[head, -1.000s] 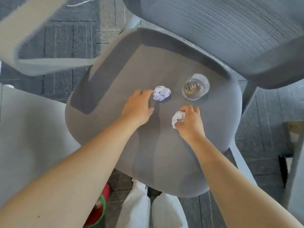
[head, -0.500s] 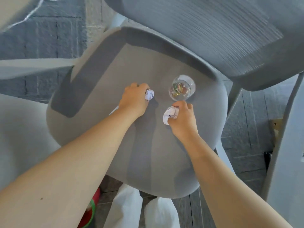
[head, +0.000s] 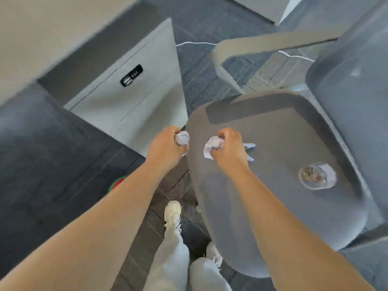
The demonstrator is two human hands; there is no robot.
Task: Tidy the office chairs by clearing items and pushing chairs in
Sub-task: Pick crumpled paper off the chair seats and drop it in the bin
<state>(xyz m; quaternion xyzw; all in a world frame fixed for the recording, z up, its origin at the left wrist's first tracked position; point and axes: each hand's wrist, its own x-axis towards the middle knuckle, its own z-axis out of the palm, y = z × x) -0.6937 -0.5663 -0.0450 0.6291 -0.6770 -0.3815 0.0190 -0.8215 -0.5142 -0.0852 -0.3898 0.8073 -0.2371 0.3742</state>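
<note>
Head view: we look down at a grey office chair seat point(head: 283, 143) on the right. Its long axis runs from upper left to lower right, w/ the backrest point(head: 357, 91) at the upper right and the front edge toward our legs. One armrest point(head: 262, 46) crosses above it.

Our left hand point(head: 165, 147) is just off the seat's left edge, over the floor, grip closed round a crumpled paper ball point(head: 182, 138). Our right hand point(head: 227, 148) is over the seat's front-left part, grip closed on a second paper wad point(head: 211, 147), looser, w/ a corner hanging down.

A clear round container point(head: 318, 175) w/ small bits inside sits on the seat near the backrest, well apart from both hands.

Left of the chair is a grey drawer cabinet point(head: 134, 95) w/ a combination lock point(head: 131, 75). Something red and green point(head: 118, 182) shows on the floor.
</note>
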